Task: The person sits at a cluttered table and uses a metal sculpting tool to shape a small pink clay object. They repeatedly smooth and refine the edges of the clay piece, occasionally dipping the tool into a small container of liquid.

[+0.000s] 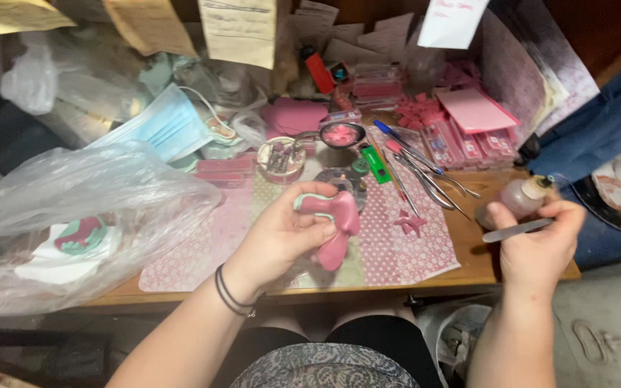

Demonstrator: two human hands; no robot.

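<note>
My left hand point(282, 233) grips a pink wax denture model point(336, 223) with a pale green rim, held above the patterned pink mat point(404, 248). My right hand point(537, 241) is at the table's right edge, holding a slim flat metal tool point(515, 231) between fingers and thumb. Just behind that hand stands a small clear bottle point(519, 200) with a cream cap; whether the fingers touch it I cannot tell.
A crumpled clear plastic bag point(73, 215) covers the left of the wooden table point(476, 262). Metal instruments point(429, 179), a green lighter point(375, 164), a small pink star piece point(410, 223), a bowl of pink wax point(341, 134), pink wax sheets point(472, 109) and a blue face mask point(163, 126) lie behind.
</note>
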